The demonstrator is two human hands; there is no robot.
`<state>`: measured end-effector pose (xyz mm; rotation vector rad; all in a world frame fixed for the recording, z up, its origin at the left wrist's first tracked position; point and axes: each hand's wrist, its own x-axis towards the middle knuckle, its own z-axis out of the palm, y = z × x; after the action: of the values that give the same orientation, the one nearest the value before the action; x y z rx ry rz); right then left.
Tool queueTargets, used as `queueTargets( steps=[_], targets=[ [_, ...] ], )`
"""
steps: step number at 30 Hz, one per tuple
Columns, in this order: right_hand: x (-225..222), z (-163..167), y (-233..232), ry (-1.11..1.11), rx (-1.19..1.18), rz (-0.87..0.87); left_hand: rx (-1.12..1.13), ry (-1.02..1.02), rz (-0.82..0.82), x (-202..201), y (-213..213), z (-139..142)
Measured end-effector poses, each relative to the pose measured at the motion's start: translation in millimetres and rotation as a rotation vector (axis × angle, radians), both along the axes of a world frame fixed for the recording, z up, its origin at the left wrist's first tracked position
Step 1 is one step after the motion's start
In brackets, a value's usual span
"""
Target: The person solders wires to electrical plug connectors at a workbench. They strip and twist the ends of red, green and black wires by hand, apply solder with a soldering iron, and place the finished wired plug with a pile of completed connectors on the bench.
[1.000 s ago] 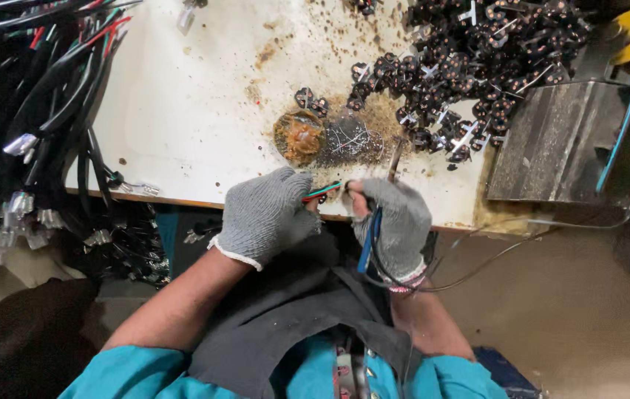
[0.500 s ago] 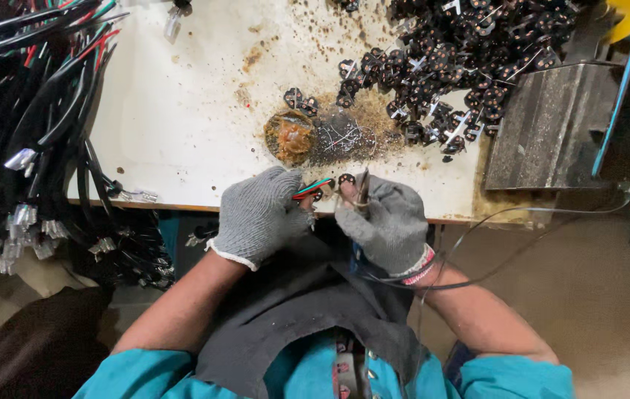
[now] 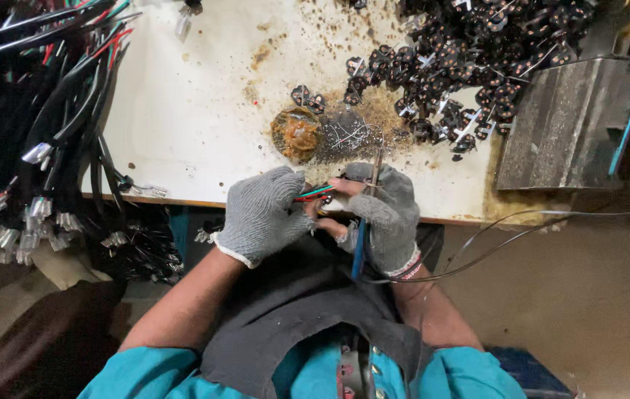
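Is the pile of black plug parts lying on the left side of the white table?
No, the pile of black plug parts lies at the upper right of the white table; the black cable bundles are at the left.

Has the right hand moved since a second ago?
Yes. The right hand has come up from below the table edge and now overlaps it.

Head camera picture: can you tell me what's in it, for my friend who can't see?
Two hands in grey knit gloves meet at the edge of a stained white table: the left hand pinches thin red and green wires, and the right hand holds a slim blue-handled tool. A heap of small black plug parts lies beyond, with black cable bundles at left.
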<state>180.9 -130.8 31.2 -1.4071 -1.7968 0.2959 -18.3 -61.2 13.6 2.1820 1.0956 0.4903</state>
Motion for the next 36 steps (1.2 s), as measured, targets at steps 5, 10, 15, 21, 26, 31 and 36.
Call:
queueTargets(
  steps=[5,10,15,21,26,31,36],
  targets=[
    [-7,-15,5,0.458,-0.421,-0.108,-0.010,0.016,0.006,3,4,5],
    [0,-15,0,0.187,-0.106,-0.029,-0.077,-0.181,-0.025,-1,2,24],
    [18,-5,-9,0.172,-0.101,0.126,-0.576,-0.659,-0.661,-5,3,34],
    [15,24,-43,0.282,-0.367,-0.024,-0.325,-0.287,-0.473,-11,-24,40],
    [8,44,-69,0.520,-0.414,-0.075,-0.102,-0.181,-0.317,-16,-43,56],
    [-4,53,-74,0.530,-0.500,-0.078,-0.056,-0.056,-0.269,-7,-56,64],
    [-8,54,-66,0.415,-0.230,-0.038,-0.046,0.041,-0.263,-10,-61,65]
  ],
)
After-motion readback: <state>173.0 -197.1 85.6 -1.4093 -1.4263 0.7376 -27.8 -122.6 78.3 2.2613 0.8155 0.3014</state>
